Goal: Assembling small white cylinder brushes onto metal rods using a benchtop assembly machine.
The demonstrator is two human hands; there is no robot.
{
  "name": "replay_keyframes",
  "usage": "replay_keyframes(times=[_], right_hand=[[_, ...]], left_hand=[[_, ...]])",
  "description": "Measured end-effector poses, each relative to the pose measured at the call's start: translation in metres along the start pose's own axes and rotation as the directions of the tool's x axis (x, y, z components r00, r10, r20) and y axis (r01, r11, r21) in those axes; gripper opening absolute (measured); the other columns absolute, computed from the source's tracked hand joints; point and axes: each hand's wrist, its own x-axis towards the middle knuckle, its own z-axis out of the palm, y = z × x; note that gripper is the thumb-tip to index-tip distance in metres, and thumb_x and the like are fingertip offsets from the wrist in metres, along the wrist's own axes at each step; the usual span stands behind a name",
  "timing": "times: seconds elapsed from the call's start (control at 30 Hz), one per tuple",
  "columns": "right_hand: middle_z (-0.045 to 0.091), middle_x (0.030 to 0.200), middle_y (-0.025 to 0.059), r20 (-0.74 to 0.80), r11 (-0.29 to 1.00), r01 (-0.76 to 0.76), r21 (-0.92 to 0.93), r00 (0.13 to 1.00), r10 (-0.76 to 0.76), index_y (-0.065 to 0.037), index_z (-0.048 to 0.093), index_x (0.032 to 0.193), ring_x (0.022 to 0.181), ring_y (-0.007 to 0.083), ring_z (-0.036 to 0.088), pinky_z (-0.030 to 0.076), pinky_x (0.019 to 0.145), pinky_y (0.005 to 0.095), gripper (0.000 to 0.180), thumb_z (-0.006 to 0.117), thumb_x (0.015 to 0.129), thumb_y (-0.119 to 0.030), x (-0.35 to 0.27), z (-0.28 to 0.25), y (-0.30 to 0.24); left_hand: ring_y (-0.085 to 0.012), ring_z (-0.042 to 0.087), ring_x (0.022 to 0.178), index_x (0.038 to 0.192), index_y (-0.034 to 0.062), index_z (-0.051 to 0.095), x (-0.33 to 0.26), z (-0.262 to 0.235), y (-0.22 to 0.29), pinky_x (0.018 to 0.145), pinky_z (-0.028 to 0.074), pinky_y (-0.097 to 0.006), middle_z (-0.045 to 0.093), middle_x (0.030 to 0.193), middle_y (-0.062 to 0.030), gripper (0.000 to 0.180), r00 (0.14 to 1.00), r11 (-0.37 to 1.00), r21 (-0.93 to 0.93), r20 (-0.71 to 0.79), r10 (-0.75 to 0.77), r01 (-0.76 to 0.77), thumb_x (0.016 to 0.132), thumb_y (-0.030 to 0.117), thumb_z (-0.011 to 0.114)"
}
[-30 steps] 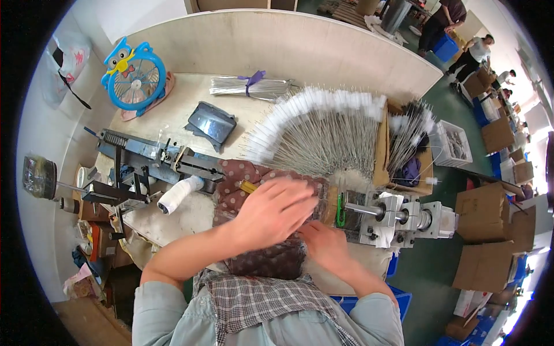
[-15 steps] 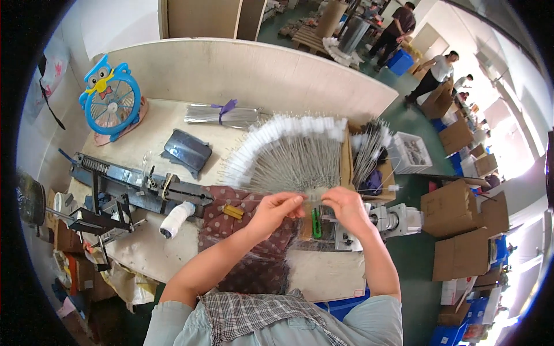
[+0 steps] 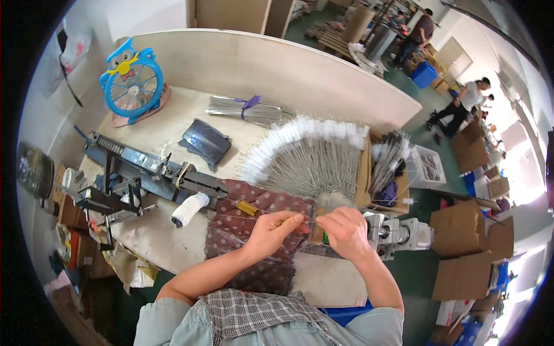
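Note:
My left hand [image 3: 278, 232] and my right hand [image 3: 346, 232] are close together above the table's front part, both with fingers pinched. Between the fingertips runs a thin wire [image 3: 310, 221], and a fine length of it seems to stretch out left of my left hand. Its ends are too fine to make out. Below the hands lies a brown polka-dot cloth [image 3: 254, 265] with a small yellow piece [image 3: 246, 207] on it. My right hand mostly covers a green tool [image 3: 325, 237]. Just beyond, many thin wires with white tufted ends [image 3: 311, 153] lie fanned out.
A clamp-like metal fixture [image 3: 150, 170] with a white-wrapped handle [image 3: 190, 209] stands left; a metal spindle device [image 3: 398, 235] sits right. Behind are a tied wire bundle [image 3: 245, 108], a dark pouch [image 3: 206, 142] and a blue fan [image 3: 133, 86]. Cardboard boxes [image 3: 461, 228] stand at right.
Both hands have come slightly nearer to me, still pinching, and my right hand now hides most of the green tool. The whole view has shifted. A person in the background has walked.

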Motion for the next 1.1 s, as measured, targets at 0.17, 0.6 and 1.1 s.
replay_keyframes(times=[0.17, 0.6, 1.1], right_hand=[[0.06, 0.072, 0.0011, -0.03, 0.923, 0.138, 0.36, 0.99, -0.137, -0.01, 0.067, 0.081, 0.072, 0.0204, 0.056, 0.046, 0.064, 0.0324, 0.011, 0.068, 0.071, -0.013, 0.059, 0.019, -0.018], [0.06, 0.073, 0.0018, -0.039, 0.921, -0.053, 0.387, 0.996, 0.074, -0.01, 0.066, 0.075, 0.076, 0.0224, 0.055, 0.047, 0.067, 0.0336, 0.005, 0.068, 0.072, -0.014, 0.113, 0.089, -0.073], [0.061, 0.077, 0.0052, -0.115, 0.932, 0.008, 0.362, 0.993, 0.036, -0.007, 0.065, 0.089, 0.072, 0.0239, 0.06, 0.049, 0.061, 0.0336, 0.016, 0.068, 0.074, -0.009, 0.064, 0.059, -0.069]], left_hand=[[-0.0159, 0.062, 0.084, 0.104, -0.0062, 0.061, -0.036, -0.024, 0.026, 0.076, 0.05, -0.028, 0.067, 0.093, -0.014, 0.022, 0.974, 0.996, -0.084, -0.222, -0.038, 0.02, 0.091, 0.01, 0.056], [-0.014, 0.059, 0.068, 0.088, 0.0048, 0.063, -0.061, -0.085, 0.038, 0.058, 0.047, -0.029, 0.061, 0.073, -0.0022, 0.042, 0.796, 0.91, -0.394, -0.507, -0.331, 0.128, 0.094, 0.042, 0.043], [-0.018, 0.06, 0.065, 0.095, -0.0024, 0.06, -0.046, -0.087, -0.016, 0.058, 0.047, -0.032, 0.063, 0.081, -0.0083, 0.035, 0.904, 0.991, -0.045, -0.406, -0.135, 0.128, 0.085, 0.031, 0.06]])
